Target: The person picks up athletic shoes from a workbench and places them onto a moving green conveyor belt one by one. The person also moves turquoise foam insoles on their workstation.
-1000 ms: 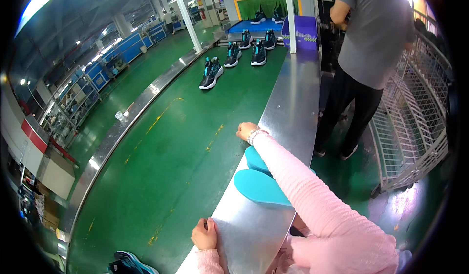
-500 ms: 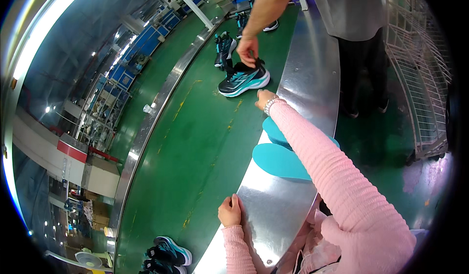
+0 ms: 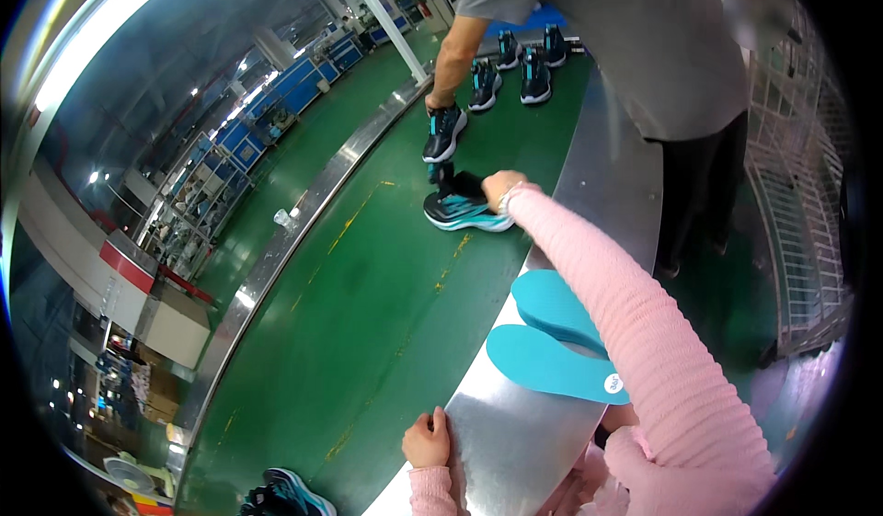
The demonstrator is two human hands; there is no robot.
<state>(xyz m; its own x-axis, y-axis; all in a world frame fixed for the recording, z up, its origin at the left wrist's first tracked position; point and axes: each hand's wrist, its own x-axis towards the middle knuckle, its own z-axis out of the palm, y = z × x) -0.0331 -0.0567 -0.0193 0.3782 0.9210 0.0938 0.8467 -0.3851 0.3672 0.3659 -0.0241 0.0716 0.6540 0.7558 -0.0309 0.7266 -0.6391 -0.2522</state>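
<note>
My right hand [image 3: 498, 188] reaches far out in a pink sleeve and closes on the heel of a black and teal sneaker [image 3: 462, 209] lying on the green conveyor belt [image 3: 368, 304]. My left hand [image 3: 425, 438] rests with bent fingers on the near edge of the steel side ledge [image 3: 515, 433], holding nothing. Two teal insoles [image 3: 552, 350] lie stacked on that ledge under my right forearm. Another person's hand [image 3: 436, 104] sets a second black sneaker [image 3: 445, 131] on the belt just beyond mine.
The person in a grey shirt [image 3: 635, 47] stands close on the right of the ledge. More dark sneakers [image 3: 520, 65] sit farther up the belt, and one pair [image 3: 285, 496] lies at the near end. A wire rack [image 3: 791, 203] stands at the right.
My right hand has stretched forward from above the insoles and taken hold of the sneaker. The other person released it and moved to a second shoe. My left hand stays on the ledge.
</note>
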